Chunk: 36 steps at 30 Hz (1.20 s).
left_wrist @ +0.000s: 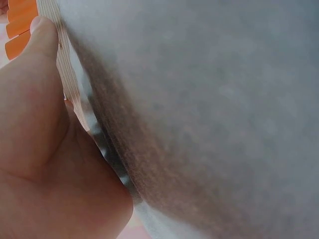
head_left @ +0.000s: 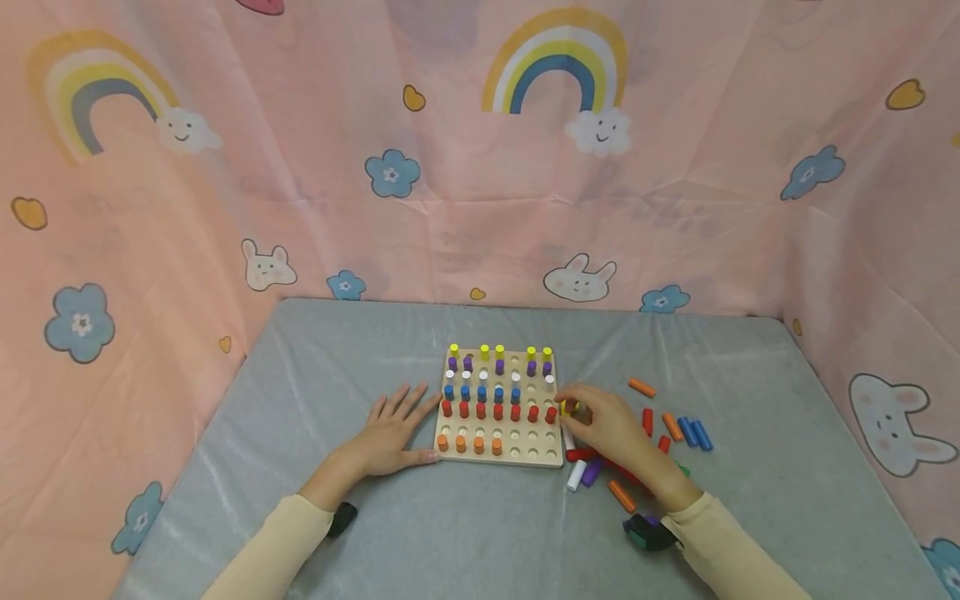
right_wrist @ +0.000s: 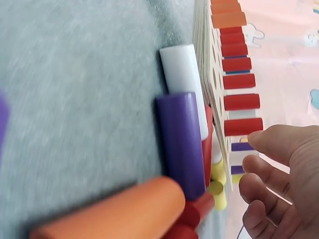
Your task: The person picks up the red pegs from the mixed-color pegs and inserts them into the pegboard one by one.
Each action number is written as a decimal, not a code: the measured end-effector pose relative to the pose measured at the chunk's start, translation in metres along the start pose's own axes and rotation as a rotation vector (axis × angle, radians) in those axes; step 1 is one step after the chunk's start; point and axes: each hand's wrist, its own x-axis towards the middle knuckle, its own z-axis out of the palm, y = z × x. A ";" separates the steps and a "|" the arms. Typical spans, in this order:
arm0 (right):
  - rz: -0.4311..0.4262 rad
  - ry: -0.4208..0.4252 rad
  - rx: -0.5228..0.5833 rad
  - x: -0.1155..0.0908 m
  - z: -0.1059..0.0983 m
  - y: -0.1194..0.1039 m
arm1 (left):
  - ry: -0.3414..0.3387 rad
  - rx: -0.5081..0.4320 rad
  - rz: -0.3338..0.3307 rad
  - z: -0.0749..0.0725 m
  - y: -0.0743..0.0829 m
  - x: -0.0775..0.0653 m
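Note:
A wooden pegboard (head_left: 471,425) lies on the grey table, with coloured pegs standing in rows: yellow, purple, white, blue, red and orange. My left hand (head_left: 393,433) lies spread at its left side, the thumb touching the board's edge by the orange pegs (head_left: 461,444). In the left wrist view, the thumb presses the pegboard's side. My right hand (head_left: 600,421) hovers at the board's right edge, fingers loosely bent. Its thumb tip (right_wrist: 256,138) is right by the end red peg (right_wrist: 243,126); whether they touch is unclear. I see nothing held in that hand.
Loose pegs are scattered right of the board. A white peg (head_left: 576,476), a purple peg (head_left: 592,472) and an orange peg (head_left: 622,496) lie below my right hand; blue pegs (head_left: 694,433) lie farther right. A pink patterned curtain (head_left: 450,233) hangs around the table.

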 end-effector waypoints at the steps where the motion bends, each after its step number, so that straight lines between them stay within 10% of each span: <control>1: 0.002 0.001 -0.004 -0.001 -0.001 0.001 | -0.001 0.000 -0.001 0.000 0.000 0.000; 36: 0.130 0.124 -0.084 -0.032 -0.039 0.062 | 0.004 0.011 0.005 0.000 0.000 0.000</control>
